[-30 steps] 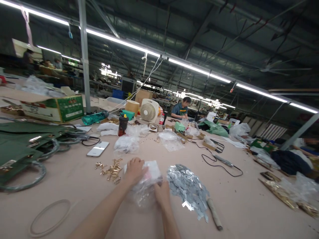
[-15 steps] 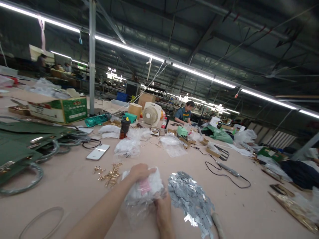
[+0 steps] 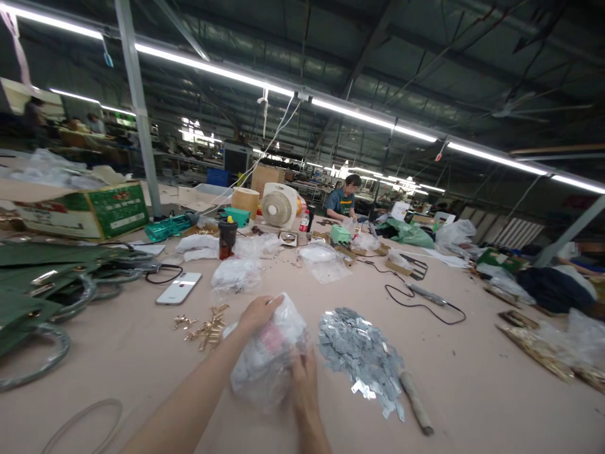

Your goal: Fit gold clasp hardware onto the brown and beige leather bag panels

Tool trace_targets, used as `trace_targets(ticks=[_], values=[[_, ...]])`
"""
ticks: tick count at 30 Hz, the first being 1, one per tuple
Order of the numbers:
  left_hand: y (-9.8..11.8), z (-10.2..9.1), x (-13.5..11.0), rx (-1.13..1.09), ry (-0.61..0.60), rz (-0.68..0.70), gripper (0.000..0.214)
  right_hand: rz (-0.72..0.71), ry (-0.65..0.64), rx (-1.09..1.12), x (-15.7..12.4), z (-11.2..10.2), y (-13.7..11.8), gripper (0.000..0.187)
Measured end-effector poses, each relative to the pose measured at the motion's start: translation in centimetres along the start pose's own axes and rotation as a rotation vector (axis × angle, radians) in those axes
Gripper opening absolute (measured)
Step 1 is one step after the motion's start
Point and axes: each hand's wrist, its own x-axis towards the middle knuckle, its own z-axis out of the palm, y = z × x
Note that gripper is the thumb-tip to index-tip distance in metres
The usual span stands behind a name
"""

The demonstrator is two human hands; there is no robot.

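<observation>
Between my hands, just above the table, is a clear plastic bag point(image 3: 267, 359) with something white and a pink patch inside. My left hand point(image 3: 259, 313) grips its upper left edge, the fingers closed over the film. Lower down, my right hand point(image 3: 304, 372) holds the bag's right side; its fingertips are partly blurred. Left of the bag lies a small heap of gold-coloured metal fittings point(image 3: 211, 328). To the right spreads a big pile of flat grey metal plates point(image 3: 357, 347), with a few shiny ones at its near edge.
A white phone point(image 3: 179, 289) and dark green bags point(image 3: 28, 277) with handles lie at left. A dark bottle point(image 3: 227, 238) and a fan point(image 3: 278, 207) stand farther back. On the right are a corded tool point(image 3: 428, 294) and a short rod point(image 3: 416, 403). Another person point(image 3: 343, 200) sits across the table.
The view has shifted a little to the right. The bag has turned and hangs fuller between my hands, with its pink patch less distinct. Both hands still hold it.
</observation>
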Motion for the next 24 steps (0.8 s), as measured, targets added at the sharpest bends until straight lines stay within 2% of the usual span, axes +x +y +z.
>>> trace_targets(ticks=[2, 5, 10, 14, 18, 24], values=[[0.0, 0.1, -0.5, -0.031, 0.032, 0.022, 0.064, 0.013, -0.030, 0.003, -0.2, 0.7, -0.7, 0.073], [0.1, 0.8, -1.3, -0.059, 0.034, 0.065, 0.063, -0.021, 0.040, -0.068, 0.0, 1.1, -1.2, 0.072], [0.3, 2.0, -2.0, -0.033, -0.007, 0.112, 0.060, -0.062, 0.076, -0.176, -0.1, -0.5, -1.0, 0.063], [0.8, 1.9, -2.1, 0.037, -0.054, 0.131, 0.060, -0.058, 0.047, -0.214, -0.4, -1.6, -1.4, 0.060], [1.2, 2.1, -2.3, 0.147, -0.012, 0.081, 0.063, -0.032, -0.020, -0.217, -0.9, -2.1, -2.1, 0.059], [1.6, 4.3, -2.3, 0.291, 0.049, -0.025, 0.046, -0.055, 0.116, -0.368, -2.8, -2.9, -1.8, 0.064]])
